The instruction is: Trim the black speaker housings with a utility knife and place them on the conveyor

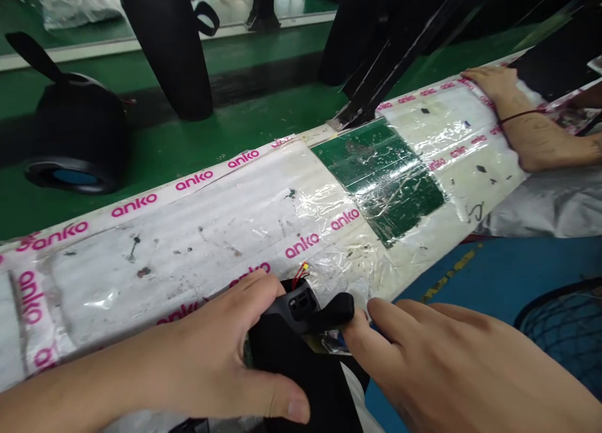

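A black speaker body (296, 364) is at the table's near edge, tilted, with a grey end piece (282, 304) that has an opening with sockets. Thin red wires with a small yellow plug (305, 267) stick out beside it. My left hand (226, 351) grips the speaker body, its fingers over the far side and its thumb along the near side. In my right hand (423, 351), thumb and index finger pinch the end of the black strap (336, 311) attached to the grey end. The speaker's lower part runs out of view.
Tape printed "anko" covers the white worktable (141, 251). Beyond it, a green conveyor (254, 82) carries a black speaker (78, 132) and another black cylinder (164, 51). A dark metal post (376, 76) rises behind. Another person's hand (493, 85) rests at right, above a netted basket (564, 333).
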Motion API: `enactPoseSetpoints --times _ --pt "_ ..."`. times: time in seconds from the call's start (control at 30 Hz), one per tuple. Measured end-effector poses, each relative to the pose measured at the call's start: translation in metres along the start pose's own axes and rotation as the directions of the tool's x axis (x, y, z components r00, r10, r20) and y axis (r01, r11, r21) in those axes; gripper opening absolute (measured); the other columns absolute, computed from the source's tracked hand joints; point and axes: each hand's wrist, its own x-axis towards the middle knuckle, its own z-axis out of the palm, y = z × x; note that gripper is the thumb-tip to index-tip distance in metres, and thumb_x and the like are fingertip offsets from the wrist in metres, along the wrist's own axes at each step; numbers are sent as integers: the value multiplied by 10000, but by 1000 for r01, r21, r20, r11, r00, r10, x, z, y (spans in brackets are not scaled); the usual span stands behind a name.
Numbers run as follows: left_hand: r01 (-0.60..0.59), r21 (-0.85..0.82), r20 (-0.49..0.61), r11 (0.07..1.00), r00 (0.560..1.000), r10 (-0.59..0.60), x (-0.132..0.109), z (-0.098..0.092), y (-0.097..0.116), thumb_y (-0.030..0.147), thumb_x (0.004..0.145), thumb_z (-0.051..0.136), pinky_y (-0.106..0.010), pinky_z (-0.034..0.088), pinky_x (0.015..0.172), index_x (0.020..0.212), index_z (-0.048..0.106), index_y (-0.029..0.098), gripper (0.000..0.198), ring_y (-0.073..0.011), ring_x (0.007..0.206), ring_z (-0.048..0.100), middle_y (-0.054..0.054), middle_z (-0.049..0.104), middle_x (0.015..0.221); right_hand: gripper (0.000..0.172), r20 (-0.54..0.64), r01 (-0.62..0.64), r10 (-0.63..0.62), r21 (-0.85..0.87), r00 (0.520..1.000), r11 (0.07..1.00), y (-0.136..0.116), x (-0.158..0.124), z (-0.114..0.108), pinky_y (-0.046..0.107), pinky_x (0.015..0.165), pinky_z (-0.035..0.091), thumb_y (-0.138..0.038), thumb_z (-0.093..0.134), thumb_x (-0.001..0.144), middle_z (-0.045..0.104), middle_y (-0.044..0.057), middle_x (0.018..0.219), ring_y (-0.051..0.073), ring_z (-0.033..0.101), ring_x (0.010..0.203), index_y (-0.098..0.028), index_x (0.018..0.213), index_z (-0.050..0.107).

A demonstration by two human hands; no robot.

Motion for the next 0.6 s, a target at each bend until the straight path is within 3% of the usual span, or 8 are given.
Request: enactPoseSetpoints --times 0.2,0.4,0.6 --pt "-110 50 35 993 993 109 5 -7 -2 497 723 902 -272 463 677 986 603 218 486 -245 894 606 -24 617 982 541 -34 105 -106 -38 994 994 11 8 15 395 550 359 -81 601 573 611 -22 759 249 594 584 -294 1034 416" --pt "-250 -15 73 968 965 250 18 -19 -7 416 651 960 -264 463 715 947 631 221 484 -209 869 582 3 598 965 605 57 31 -36 89 998 996 2 7 12 357 457 280 -75 585 536 554 -60 680 198 546 468 -266 1091 438" --pt "-375 -112 21 920 925 380 40 -14 -9 444 456 1038 -216 292 485 715 482 213 656 -100 613 420 70 512 719 442 16 61 -62 28 998 998 -9 0 -1 330 452 382 -70 511 711 607 -46 695 161 567 491 -222 1126 518"
